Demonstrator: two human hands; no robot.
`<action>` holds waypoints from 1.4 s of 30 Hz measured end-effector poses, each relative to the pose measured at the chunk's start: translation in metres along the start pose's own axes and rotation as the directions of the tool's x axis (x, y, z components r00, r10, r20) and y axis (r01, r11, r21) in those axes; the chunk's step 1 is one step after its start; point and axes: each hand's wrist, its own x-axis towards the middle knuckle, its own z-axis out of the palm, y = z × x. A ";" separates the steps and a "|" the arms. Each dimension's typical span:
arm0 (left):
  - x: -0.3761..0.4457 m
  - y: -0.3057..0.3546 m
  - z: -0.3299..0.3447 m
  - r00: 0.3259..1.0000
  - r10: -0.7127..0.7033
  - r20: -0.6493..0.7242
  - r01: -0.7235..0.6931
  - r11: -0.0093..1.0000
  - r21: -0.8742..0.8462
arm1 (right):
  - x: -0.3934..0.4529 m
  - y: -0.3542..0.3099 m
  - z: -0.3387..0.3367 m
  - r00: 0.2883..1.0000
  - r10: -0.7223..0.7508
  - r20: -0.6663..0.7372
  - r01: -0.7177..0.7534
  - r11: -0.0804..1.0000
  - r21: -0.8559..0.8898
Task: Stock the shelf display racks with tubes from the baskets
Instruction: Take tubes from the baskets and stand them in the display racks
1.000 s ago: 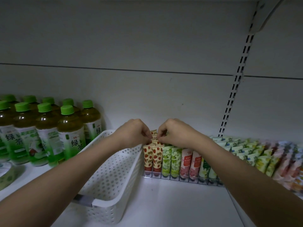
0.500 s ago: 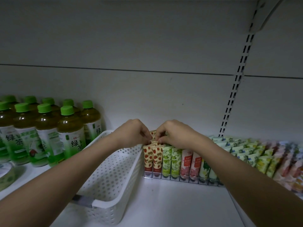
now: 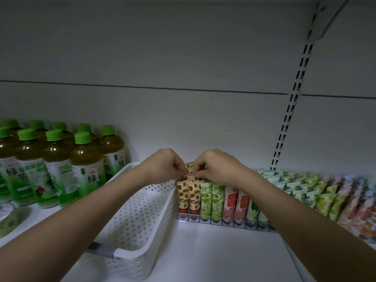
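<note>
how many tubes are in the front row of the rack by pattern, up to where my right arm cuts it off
strawberry tubes: 2
green tubes: 2
pink tubes: 2
white floral tubes: 2
Total: 8; the right arm hides any further ones.

A white shelf [image 3: 223, 257] carries everything here. On its left part stand green tea bottles [image 3: 61, 165] with green caps, close together in rows. In front of them, at the left edge, lies a roll of tape [image 3: 8, 218]. A white plastic basket [image 3: 138, 226] with small holes stands in the middle, just beside the bottles. To its right, touching it, a wire rack [image 3: 223, 219] holds upright tubes [image 3: 205, 200] in rows, and more rows of tubes continue to the right edge
</note>
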 end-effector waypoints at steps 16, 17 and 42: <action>0.009 -0.003 -0.005 0.994 -0.034 -0.100 0.024 0.995 -0.092 | -0.001 0.006 -0.017 0.996 0.027 -0.081 -0.017 0.993 0.117; 0.011 -0.005 -0.006 0.991 -0.044 -0.124 0.029 0.993 -0.117 | 0.000 0.008 -0.020 0.994 0.035 -0.103 -0.022 0.992 0.123; 0.019 -0.004 0.006 0.997 -0.032 -0.064 0.034 0.999 0.021 | 0.018 0.002 -0.005 0.998 0.041 -0.037 -0.046 0.988 -0.146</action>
